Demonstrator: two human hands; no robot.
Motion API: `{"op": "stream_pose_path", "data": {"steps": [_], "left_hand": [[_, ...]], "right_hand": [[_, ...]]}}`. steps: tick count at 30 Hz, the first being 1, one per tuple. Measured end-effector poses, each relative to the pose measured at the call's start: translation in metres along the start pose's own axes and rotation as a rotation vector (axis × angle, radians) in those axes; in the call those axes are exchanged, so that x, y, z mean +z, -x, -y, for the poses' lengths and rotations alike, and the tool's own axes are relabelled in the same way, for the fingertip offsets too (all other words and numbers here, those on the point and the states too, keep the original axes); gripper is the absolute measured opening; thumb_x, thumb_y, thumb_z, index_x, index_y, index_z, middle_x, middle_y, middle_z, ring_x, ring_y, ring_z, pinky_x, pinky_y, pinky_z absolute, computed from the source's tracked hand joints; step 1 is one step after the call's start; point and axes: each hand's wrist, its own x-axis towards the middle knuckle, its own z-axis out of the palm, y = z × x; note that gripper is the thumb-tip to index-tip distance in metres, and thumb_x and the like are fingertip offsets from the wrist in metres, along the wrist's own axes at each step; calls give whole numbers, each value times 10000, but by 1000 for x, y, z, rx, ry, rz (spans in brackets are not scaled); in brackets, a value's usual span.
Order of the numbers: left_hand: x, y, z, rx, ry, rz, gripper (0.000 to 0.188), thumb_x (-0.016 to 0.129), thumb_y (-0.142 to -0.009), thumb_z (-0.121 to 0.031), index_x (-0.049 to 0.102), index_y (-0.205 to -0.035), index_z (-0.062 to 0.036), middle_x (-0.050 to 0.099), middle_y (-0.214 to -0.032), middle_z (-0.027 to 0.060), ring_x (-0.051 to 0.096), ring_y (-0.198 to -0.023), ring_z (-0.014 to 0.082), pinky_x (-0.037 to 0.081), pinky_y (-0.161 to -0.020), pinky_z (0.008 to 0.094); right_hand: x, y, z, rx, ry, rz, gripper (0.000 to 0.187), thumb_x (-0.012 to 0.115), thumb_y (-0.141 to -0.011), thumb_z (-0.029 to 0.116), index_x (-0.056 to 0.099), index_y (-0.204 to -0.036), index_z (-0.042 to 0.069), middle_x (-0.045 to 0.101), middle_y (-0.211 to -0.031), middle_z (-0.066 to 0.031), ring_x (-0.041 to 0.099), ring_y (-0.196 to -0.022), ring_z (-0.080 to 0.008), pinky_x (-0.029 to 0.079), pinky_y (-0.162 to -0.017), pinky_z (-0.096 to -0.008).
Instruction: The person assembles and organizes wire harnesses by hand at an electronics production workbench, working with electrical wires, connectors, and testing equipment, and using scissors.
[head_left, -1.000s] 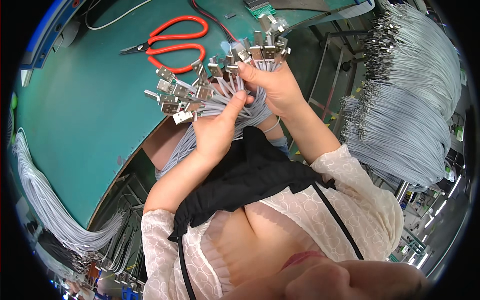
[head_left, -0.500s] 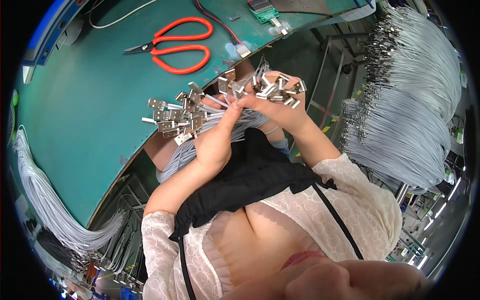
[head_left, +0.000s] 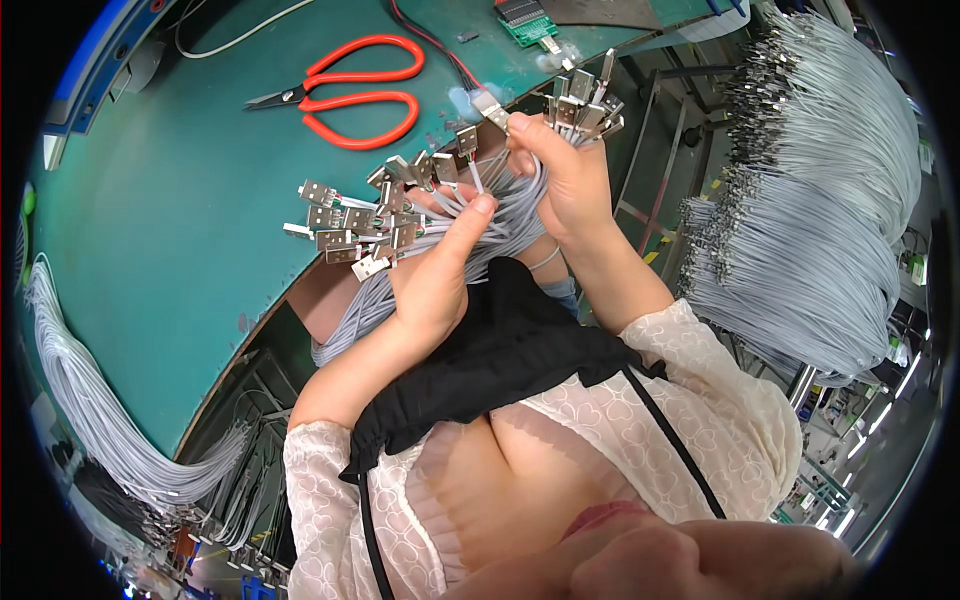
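Observation:
My left hand (head_left: 435, 265) is closed round a bunch of grey USB cables (head_left: 365, 315). Their bare metal plugs (head_left: 340, 240) fan out past its thumb to the left. At the table edge, my right hand (head_left: 578, 185) pinches one USB plug (head_left: 496, 116) between thumb and fingers. That plug meets the small white socket (head_left: 484, 99) on the red and black wires; how deep it sits cannot be made out. More cables are gathered in the right hand, and their plugs (head_left: 580, 105) stick up beyond the knuckles. The cables' lower lengths hang over my lap.
Red-handled scissors (head_left: 365, 95) lie on the green table (head_left: 180, 200). A green circuit board (head_left: 527, 28) with a plug end is fixed near the far edge. Thick grey cable bundles (head_left: 810, 200) hang on a rack at right; another bundle (head_left: 90, 390) drapes over the table's left edge.
My right hand has turned and moved up toward the socket, bringing one plug against it. The plugs in that hand now point up and away. My left hand has stayed nearly in place.

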Motion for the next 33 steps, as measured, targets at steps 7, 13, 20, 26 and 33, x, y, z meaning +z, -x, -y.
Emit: {"op": "stream_pose_path", "data": {"steps": [7, 13, 20, 26, 33], "left_hand": [[5, -7, 1, -13, 12, 20, 223, 602, -723, 30, 502, -911, -36, 527, -869, 22, 497, -801, 96, 397, -729, 235], [3, -7, 3, 56, -92, 44, 234, 620, -719, 9, 506, -921, -21, 533, -825, 19, 504, -733, 93, 418, -667, 230], [5, -5, -1, 9, -102, 16, 180, 637, -717, -29, 497, -830, -35, 525, -774, 7, 494, -689, 79, 416, -614, 218], [0, -11, 6, 46, -168, 43, 187, 662, -694, -54, 490, -765, -67, 513, -718, -10, 483, -659, 65, 409, -568, 211], [15, -10, 3, 38, 1, 3, 199, 653, -700, -56, 504, -831, -39, 520, -770, -12, 486, -688, 73, 413, -604, 216]], "right_hand": [[8, 0, 0, 93, -13, 106, 46, 573, -742, 51, 554, -765, 16, 551, -658, -39, 477, -537, -87, 372, -495, -209], [13, 10, 2, 87, 53, 126, 40, 562, -749, 59, 546, -777, 35, 540, -659, -14, 466, -548, -72, 357, -502, -195], [2, 1, -2, 81, 38, 117, 115, 599, -726, 80, 553, -819, 29, 558, -675, -21, 469, -542, -70, 337, -473, -187], [9, 3, -2, 49, -11, 20, 117, 595, -732, 74, 552, -833, 35, 560, -699, -17, 476, -577, -66, 334, -487, -192], [32, 16, 4, 67, 25, 50, 163, 561, -761, 59, 523, -917, 30, 541, -753, -8, 479, -634, -68, 387, -558, -212]]}}
